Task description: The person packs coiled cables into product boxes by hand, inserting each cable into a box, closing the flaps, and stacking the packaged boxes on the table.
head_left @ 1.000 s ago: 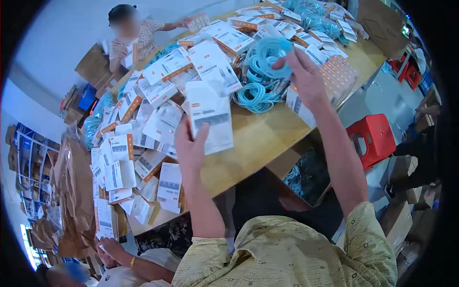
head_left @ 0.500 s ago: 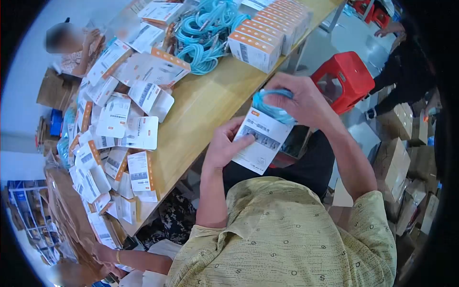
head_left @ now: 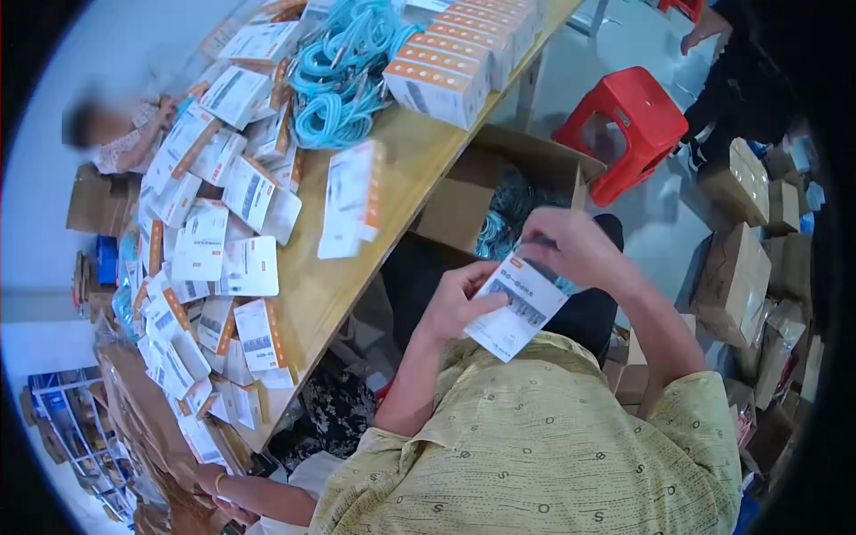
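Observation:
My left hand is closed on a small white box, thumb across its printed front, holding it tilted above my lap. My right hand bends its fingers down at the box's upper end. A bit of light-blue cable shows beneath that hand; the rest of it is hidden by the box and fingers. On the table to the left, a white box with an orange edge is blurred by motion.
A wooden table carries a pile of white-orange boxes, blue cable coils and a row of upright boxes. Beneath its edge, an open carton holds cables. A red stool and cartons stand right. Other people work nearby.
The box in my left hand has come lower and closer to me. The cable coil now shows far less at its top. A white-orange box has moved from the pile toward the table's near edge.

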The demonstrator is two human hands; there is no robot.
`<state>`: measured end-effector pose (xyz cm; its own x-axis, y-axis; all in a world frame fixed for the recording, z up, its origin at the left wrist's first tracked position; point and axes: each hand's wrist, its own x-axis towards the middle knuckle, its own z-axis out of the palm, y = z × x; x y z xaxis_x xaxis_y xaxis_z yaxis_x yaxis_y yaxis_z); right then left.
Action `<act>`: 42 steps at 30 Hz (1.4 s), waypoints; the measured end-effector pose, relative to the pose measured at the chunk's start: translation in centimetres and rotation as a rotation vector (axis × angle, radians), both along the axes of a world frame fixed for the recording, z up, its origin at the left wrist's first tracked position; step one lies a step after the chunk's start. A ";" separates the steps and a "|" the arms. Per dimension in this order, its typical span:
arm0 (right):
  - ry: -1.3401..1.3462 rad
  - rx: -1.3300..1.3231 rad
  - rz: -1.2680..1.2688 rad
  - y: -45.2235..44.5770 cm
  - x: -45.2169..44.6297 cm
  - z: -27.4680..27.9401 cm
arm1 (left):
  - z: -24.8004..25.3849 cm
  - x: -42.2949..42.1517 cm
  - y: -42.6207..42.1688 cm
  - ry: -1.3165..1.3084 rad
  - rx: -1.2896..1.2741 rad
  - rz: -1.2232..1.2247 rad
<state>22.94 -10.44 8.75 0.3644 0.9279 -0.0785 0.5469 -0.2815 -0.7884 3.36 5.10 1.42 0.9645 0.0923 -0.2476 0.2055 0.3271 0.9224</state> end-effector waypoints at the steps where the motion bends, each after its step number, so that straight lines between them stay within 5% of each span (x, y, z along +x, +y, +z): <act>1: 0.086 -0.089 0.016 -0.3 0.1 0.2 | -0.1 0.4 -0.3 -0.001 -0.005 -0.032; 6: -0.260 0.240 -0.023 -1.9 -0.6 0.0 | -1.4 0.5 -1.3 0.037 -0.068 0.092; 11: -0.567 0.169 -0.275 -2.1 -2.5 -1.3 | -1.1 1.0 -1.0 0.038 -0.013 0.156; 16: -0.117 -0.171 -0.177 0.2 -2.9 -2.0 | -1.8 1.8 -3.6 0.029 -0.067 0.055; 22: -0.439 -0.150 -0.327 -0.6 -4.7 -3.1 | -3.2 0.8 -5.6 -0.061 -0.069 0.235; 26: 0.263 -0.322 -0.061 -1.3 -3.7 0.4 | -3.2 0.0 -5.8 -0.119 -0.022 0.138; 32: -0.284 0.383 -0.482 -3.3 -4.1 -2.1 | -2.4 -0.2 -4.4 -0.056 0.029 0.253; 36: 0.533 0.386 -0.592 -5.8 -7.4 -5.2 | -1.9 0.4 -5.4 -0.144 -0.008 0.302; 42: 0.676 0.195 -0.499 -8.8 -6.9 -9.2 | -3.9 -0.4 -4.2 0.127 -0.024 0.088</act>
